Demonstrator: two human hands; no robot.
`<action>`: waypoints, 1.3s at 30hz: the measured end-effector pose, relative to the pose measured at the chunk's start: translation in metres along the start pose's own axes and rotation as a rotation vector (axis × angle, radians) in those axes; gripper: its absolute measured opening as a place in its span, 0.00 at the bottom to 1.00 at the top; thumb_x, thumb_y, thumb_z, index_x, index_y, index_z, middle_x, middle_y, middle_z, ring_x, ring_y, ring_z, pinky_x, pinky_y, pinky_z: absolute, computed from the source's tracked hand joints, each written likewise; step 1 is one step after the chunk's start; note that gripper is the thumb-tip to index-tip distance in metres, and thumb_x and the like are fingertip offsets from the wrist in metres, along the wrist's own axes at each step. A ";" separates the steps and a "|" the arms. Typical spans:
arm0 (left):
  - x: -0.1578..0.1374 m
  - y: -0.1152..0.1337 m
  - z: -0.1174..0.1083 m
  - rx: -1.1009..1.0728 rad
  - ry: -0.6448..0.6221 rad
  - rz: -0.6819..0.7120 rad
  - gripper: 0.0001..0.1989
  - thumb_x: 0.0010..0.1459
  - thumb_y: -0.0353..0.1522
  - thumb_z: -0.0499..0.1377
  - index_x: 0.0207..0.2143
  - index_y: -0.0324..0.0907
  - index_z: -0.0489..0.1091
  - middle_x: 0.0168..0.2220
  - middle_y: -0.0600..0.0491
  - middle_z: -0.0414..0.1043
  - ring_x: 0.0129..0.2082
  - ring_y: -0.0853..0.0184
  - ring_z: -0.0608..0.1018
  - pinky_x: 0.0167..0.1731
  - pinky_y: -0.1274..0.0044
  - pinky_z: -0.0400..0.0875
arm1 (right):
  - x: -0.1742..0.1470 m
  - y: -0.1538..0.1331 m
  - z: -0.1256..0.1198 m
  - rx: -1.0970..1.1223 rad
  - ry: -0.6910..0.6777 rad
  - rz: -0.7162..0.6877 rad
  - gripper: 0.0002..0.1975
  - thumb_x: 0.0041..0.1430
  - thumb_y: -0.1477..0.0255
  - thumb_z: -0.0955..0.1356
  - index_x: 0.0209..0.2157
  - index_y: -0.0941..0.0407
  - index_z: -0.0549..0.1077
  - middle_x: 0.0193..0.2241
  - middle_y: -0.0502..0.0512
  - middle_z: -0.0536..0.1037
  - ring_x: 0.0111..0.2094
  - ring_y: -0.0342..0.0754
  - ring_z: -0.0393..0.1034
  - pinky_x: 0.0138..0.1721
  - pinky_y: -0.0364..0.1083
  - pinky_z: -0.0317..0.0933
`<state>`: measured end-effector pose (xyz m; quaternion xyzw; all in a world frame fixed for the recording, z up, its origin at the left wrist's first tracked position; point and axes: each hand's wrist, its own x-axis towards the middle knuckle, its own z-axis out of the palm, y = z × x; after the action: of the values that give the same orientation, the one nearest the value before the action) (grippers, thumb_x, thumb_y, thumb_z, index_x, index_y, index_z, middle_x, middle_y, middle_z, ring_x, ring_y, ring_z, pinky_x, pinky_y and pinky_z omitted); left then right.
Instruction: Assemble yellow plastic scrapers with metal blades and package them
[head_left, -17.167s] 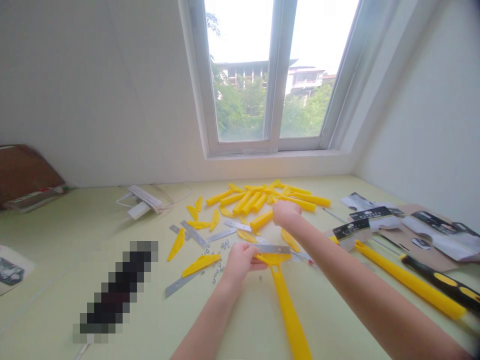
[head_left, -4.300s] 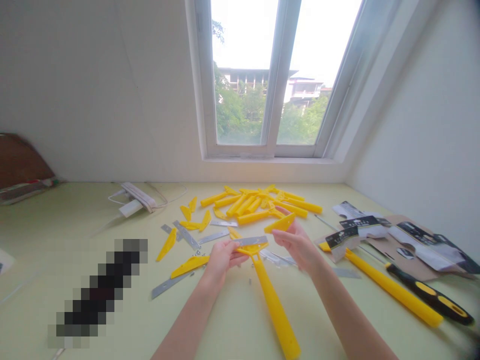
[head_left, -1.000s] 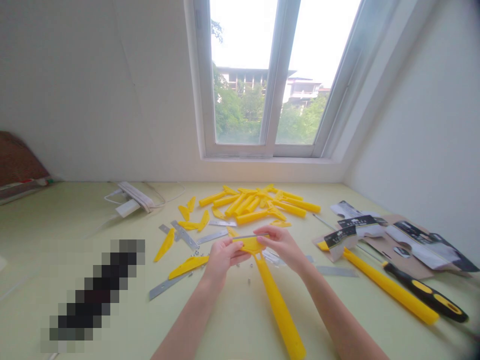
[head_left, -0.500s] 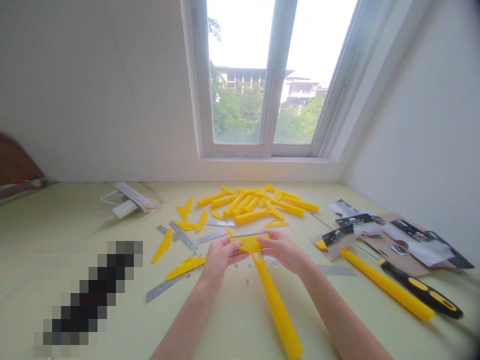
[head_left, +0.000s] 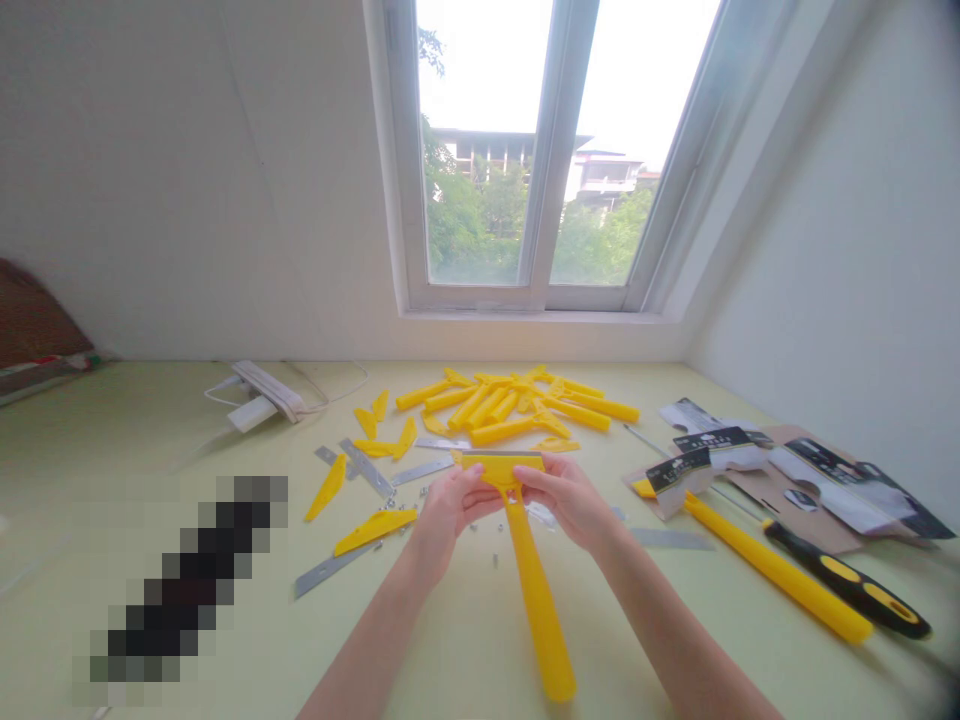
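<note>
Between both hands is a yellow scraper, its head away from me and its long handle slanting down toward me. A thin metal blade shows along the head's far edge. My left hand pinches the left end of the head, and my right hand grips the right end near the neck. Left of my left hand lie a yellow blade cover, a grey metal blade and small screws. A second grey blade lies right of my right hand.
Several yellow scraper handles are piled toward the window. Packaged pieces, a yellow handle and a black-yellow screwdriver lie on the right. A white power strip sits at back left. A pixelated dark patch covers the left front.
The scraper's head has risen a little, with the blade edge showing more clearly. Its handle end has swung left and slightly away from me. Both hands keep their grip.
</note>
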<state>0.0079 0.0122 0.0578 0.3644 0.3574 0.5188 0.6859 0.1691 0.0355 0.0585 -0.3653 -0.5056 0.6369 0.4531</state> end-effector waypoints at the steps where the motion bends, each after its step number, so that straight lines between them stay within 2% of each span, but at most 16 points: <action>1: 0.000 -0.002 0.000 -0.021 -0.028 -0.030 0.16 0.53 0.38 0.56 0.37 0.34 0.71 0.35 0.42 0.77 0.38 0.57 0.78 0.43 0.67 0.69 | 0.000 0.000 0.001 0.003 -0.009 -0.004 0.12 0.45 0.66 0.72 0.29 0.60 0.72 0.27 0.53 0.76 0.28 0.44 0.69 0.31 0.43 0.61; 7: -0.001 -0.014 -0.003 -0.091 -0.226 -0.180 0.23 0.55 0.45 0.50 0.45 0.39 0.68 0.39 0.45 0.75 0.39 0.55 0.78 0.42 0.67 0.68 | -0.001 0.002 0.001 -0.025 -0.009 -0.001 0.13 0.44 0.65 0.72 0.24 0.59 0.69 0.21 0.50 0.72 0.24 0.42 0.67 0.27 0.42 0.59; 13: -0.003 -0.014 0.000 -0.045 -0.285 -0.162 0.27 0.56 0.47 0.47 0.42 0.34 0.69 0.34 0.42 0.77 0.34 0.56 0.79 0.40 0.67 0.68 | -0.003 -0.001 0.003 -0.116 -0.101 -0.035 0.13 0.48 0.63 0.70 0.24 0.60 0.70 0.19 0.48 0.71 0.19 0.39 0.60 0.22 0.40 0.53; 16: -0.005 -0.014 0.004 -0.056 -0.256 -0.110 0.25 0.56 0.45 0.47 0.44 0.35 0.68 0.31 0.43 0.77 0.32 0.58 0.79 0.38 0.68 0.69 | -0.003 0.000 0.004 -0.118 -0.094 -0.040 0.12 0.48 0.64 0.70 0.24 0.59 0.70 0.18 0.48 0.70 0.19 0.39 0.60 0.22 0.41 0.53; 21: -0.005 -0.017 0.009 -0.021 -0.099 -0.070 0.23 0.54 0.44 0.51 0.42 0.33 0.68 0.26 0.45 0.77 0.29 0.57 0.79 0.35 0.67 0.70 | -0.003 0.004 0.006 -0.155 0.049 -0.044 0.13 0.44 0.64 0.72 0.22 0.59 0.69 0.20 0.49 0.71 0.22 0.42 0.64 0.24 0.42 0.56; 26: -0.003 -0.021 0.010 -0.119 -0.093 -0.008 0.18 0.55 0.40 0.51 0.42 0.35 0.65 0.28 0.48 0.76 0.29 0.59 0.79 0.33 0.70 0.71 | -0.004 0.008 0.017 -0.115 0.074 -0.057 0.11 0.45 0.65 0.70 0.23 0.58 0.68 0.18 0.47 0.70 0.19 0.41 0.61 0.20 0.41 0.52; 29: -0.004 -0.023 0.011 -0.125 -0.100 0.016 0.13 0.56 0.39 0.50 0.38 0.39 0.62 0.30 0.51 0.74 0.26 0.64 0.78 0.27 0.74 0.71 | -0.006 0.009 0.024 -0.086 0.105 -0.088 0.10 0.46 0.67 0.70 0.22 0.57 0.66 0.15 0.45 0.68 0.17 0.39 0.60 0.20 0.41 0.51; 33: -0.006 -0.024 0.011 -0.028 -0.066 0.069 0.11 0.58 0.40 0.47 0.34 0.42 0.58 0.24 0.56 0.70 0.16 0.70 0.74 0.15 0.80 0.66 | -0.006 0.010 0.026 -0.057 0.028 -0.022 0.10 0.49 0.66 0.68 0.23 0.56 0.63 0.13 0.43 0.67 0.13 0.39 0.58 0.19 0.41 0.48; 37: -0.009 -0.023 0.012 0.109 -0.032 0.114 0.10 0.58 0.40 0.46 0.33 0.42 0.56 0.16 0.61 0.62 0.09 0.74 0.66 0.08 0.84 0.57 | -0.006 0.010 0.023 -0.032 0.077 -0.003 0.09 0.44 0.70 0.70 0.23 0.56 0.63 0.19 0.45 0.70 0.23 0.41 0.63 0.27 0.41 0.54; 39: -0.010 -0.021 0.013 0.146 -0.029 0.117 0.10 0.58 0.40 0.46 0.33 0.43 0.55 0.15 0.62 0.60 0.09 0.75 0.64 0.07 0.85 0.55 | -0.006 0.008 0.021 -0.035 0.040 0.006 0.08 0.44 0.71 0.69 0.24 0.56 0.65 0.22 0.46 0.71 0.27 0.42 0.64 0.30 0.42 0.55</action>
<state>0.0265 -0.0034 0.0470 0.4412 0.3624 0.5251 0.6311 0.1500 0.0224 0.0556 -0.3874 -0.5063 0.6221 0.4546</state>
